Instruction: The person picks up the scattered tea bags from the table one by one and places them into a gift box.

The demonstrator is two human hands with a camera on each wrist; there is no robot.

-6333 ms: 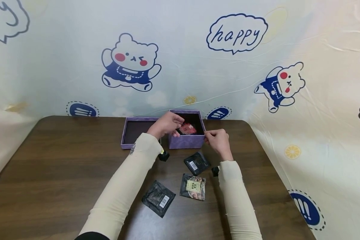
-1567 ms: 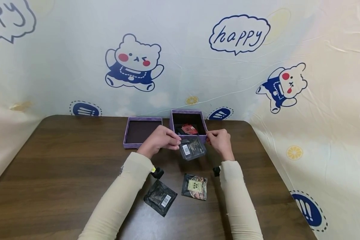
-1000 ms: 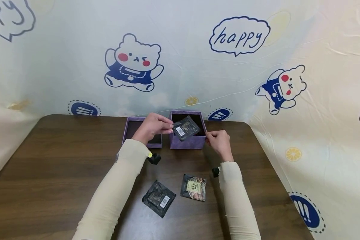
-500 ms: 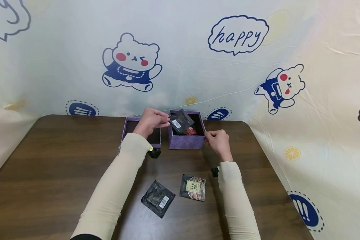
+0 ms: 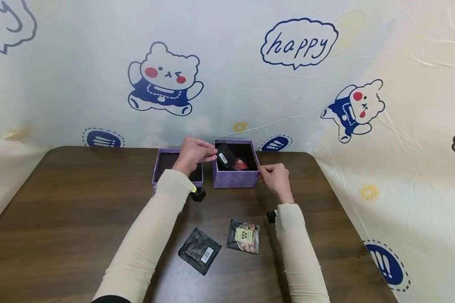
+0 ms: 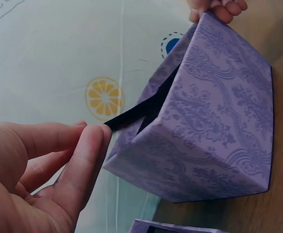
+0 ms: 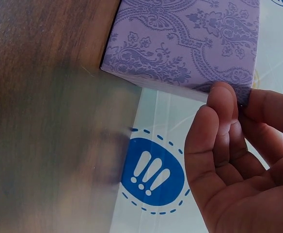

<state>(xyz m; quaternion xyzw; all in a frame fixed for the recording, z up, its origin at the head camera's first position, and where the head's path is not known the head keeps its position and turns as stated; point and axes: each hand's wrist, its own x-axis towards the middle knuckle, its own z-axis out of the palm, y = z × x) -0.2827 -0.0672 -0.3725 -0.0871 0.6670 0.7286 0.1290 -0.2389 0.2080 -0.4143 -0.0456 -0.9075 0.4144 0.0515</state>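
My left hand [image 5: 195, 155] pinches one edge of a black packet [image 5: 226, 157] with a white barcode label, between thumb and fingers. Most of that packet is tilted down inside the open purple box [image 5: 235, 180], near its left wall; the left wrist view shows it edge-on as a dark strip [image 6: 134, 112]. A red packet [image 5: 240, 164] lies inside the box. At the box's front right corner, my right hand [image 5: 276, 179] pinches the rim between thumb and fingers. The purple patterned wall [image 7: 190, 43] fills the top of the right wrist view.
The shallow purple lid [image 5: 167, 162] lies left of the box, partly behind my left hand. Nearer on the brown table [image 5: 79, 219] lie a black packet [image 5: 199, 251] with barcode up and a packet with a pale label [image 5: 243, 235]. A printed cloth [image 5: 227, 75] hangs behind.
My left hand lifted a black packet from the table in front of the box, carried it over the rim and lowered it into the box's left side. My right hand stayed at the corner.
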